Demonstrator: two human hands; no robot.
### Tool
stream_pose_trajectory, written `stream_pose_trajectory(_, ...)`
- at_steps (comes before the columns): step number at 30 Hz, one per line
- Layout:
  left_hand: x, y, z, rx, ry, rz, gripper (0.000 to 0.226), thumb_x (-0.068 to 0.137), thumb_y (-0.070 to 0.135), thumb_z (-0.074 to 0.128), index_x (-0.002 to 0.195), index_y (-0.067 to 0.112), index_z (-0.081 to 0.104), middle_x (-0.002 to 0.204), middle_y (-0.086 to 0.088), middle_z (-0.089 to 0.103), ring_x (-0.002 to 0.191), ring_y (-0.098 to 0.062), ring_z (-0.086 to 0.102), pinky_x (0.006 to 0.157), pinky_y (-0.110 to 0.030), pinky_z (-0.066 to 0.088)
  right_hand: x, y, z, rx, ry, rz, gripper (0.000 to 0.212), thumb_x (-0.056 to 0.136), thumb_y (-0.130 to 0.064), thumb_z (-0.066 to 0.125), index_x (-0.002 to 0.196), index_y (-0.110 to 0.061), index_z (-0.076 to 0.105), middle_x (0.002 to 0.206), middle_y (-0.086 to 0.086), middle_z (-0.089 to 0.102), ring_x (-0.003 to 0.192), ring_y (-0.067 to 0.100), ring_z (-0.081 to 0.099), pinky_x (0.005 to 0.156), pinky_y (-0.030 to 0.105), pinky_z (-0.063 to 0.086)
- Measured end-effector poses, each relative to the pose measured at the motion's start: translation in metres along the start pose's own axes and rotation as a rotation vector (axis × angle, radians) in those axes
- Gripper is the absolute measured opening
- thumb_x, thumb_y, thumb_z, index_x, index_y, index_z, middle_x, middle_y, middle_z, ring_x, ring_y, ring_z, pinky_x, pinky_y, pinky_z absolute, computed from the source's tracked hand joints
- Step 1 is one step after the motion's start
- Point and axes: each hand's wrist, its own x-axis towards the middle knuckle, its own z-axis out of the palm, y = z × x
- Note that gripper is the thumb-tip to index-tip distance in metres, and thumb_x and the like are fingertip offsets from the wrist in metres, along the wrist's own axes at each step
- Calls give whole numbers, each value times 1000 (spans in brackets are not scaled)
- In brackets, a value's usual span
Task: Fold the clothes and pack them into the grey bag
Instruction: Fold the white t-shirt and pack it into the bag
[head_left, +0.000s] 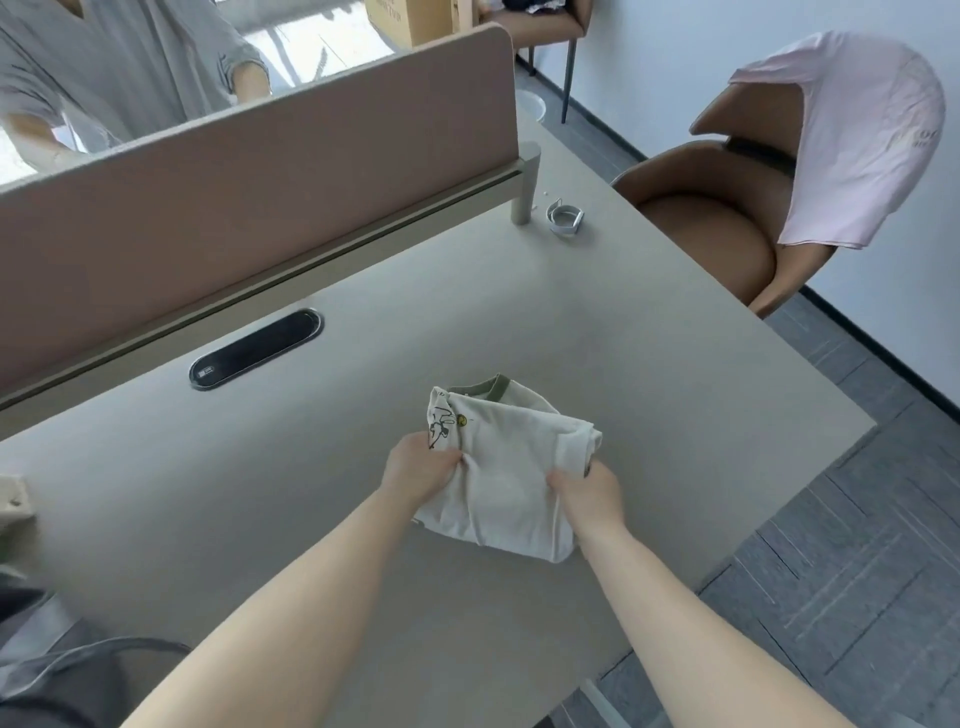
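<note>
A cream T-shirt (511, 467) with a green collar and a small cartoon print lies folded into a compact bundle on the beige table (467, 322), right of centre. My left hand (421, 467) pinches its left edge. My right hand (589, 493) grips its right side near the folded sleeve. A pink T-shirt (862, 140) hangs over the back of a brown chair (727, 228) at the right. The grey bag (57, 670) shows partly at the bottom left corner, its opening out of view.
A tan divider panel (249, 208) runs along the table's far side, with another person in grey behind it. A black cable port (254, 348) is set in the tabletop. A small metal clip (563, 218) lies near the divider's end. The table's right edge drops to grey floor.
</note>
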Motion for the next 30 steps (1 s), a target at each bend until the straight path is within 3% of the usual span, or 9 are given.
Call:
stream_pose_trajectory(3, -19, -5, -22, -81, 93, 20, 22, 83, 31, 61, 70, 14, 54, 69, 5, 59, 71, -18, 56, 61, -28, 39, -10, -16, 3, 35, -57, -74, 24, 80, -7, 61, 102, -13, 64, 97, 3, 69, 89, 24, 65, 72, 34, 52)
stream_pose_trajectory(8, -67, -20, -83, -226, 316, -16, 19, 78, 27, 67, 82, 8, 65, 73, 3, 65, 71, -17, 60, 61, -29, 45, -47, -62, 39, 13, -250, -261, 21, 81, 0, 61, 97, -13, 64, 92, 2, 68, 80, 15, 64, 64, 27, 48)
stream_pose_trajectory(12, -127, -49, -143, -299, 544, -24, 14, 75, 26, 68, 76, 11, 68, 68, 4, 66, 74, -20, 64, 68, -35, 52, -99, -97, 87, -13, -435, -434, 17, 85, 0, 64, 94, -14, 64, 86, -2, 67, 74, 6, 62, 55, 18, 49)
stream_pose_trajectory(16, -204, -88, -203, -257, 774, 31, 18, 79, 30, 70, 79, 12, 71, 77, 2, 72, 77, -18, 67, 71, -34, 52, -171, -119, 134, -60, -611, -585, 12, 81, -5, 64, 92, -11, 65, 82, -1, 69, 70, 13, 63, 48, 14, 44)
stream_pose_trajectory(19, -263, -121, -239, -207, 939, 39, 21, 83, 30, 70, 77, 10, 69, 75, 1, 70, 73, -16, 64, 66, -32, 49, -233, -124, 165, -94, -739, -662, 28, 67, -21, 64, 94, -14, 66, 83, 0, 71, 73, 20, 67, 55, 27, 48)
stream_pose_trajectory(21, -298, -150, -257, -207, 1021, 6, 23, 83, 32, 71, 75, 10, 68, 73, 2, 70, 72, -16, 64, 66, -34, 50, -271, -119, 187, -112, -792, -729, 25, 70, -18, 65, 96, -17, 67, 85, -2, 73, 78, 17, 69, 66, 34, 54)
stream_pose_trajectory(24, -342, -199, -277, -196, 1106, -18, 26, 83, 34, 71, 71, 12, 66, 68, 3, 68, 69, -16, 63, 63, -32, 48, -327, -102, 221, -117, -870, -793, 24, 79, -2, 61, 97, -17, 66, 87, -1, 73, 80, 14, 70, 72, 32, 57)
stream_pose_trajectory(28, -380, -264, -299, -46, 1170, -61, 30, 83, 31, 69, 61, 19, 52, 63, 6, 53, 67, -22, 53, 60, -30, 33, -389, -66, 271, -181, -893, -920, 28, 76, -5, 60, 97, -21, 67, 87, -5, 74, 82, 12, 70, 74, 33, 56)
stream_pose_trajectory(30, -386, -299, -309, -4, 1158, -88, 33, 82, 35, 67, 60, 16, 52, 66, -2, 58, 70, -27, 57, 61, -29, 34, -416, -45, 293, -225, -850, -963, 27, 75, -7, 61, 97, -24, 67, 87, -8, 73, 84, 9, 68, 75, 28, 53)
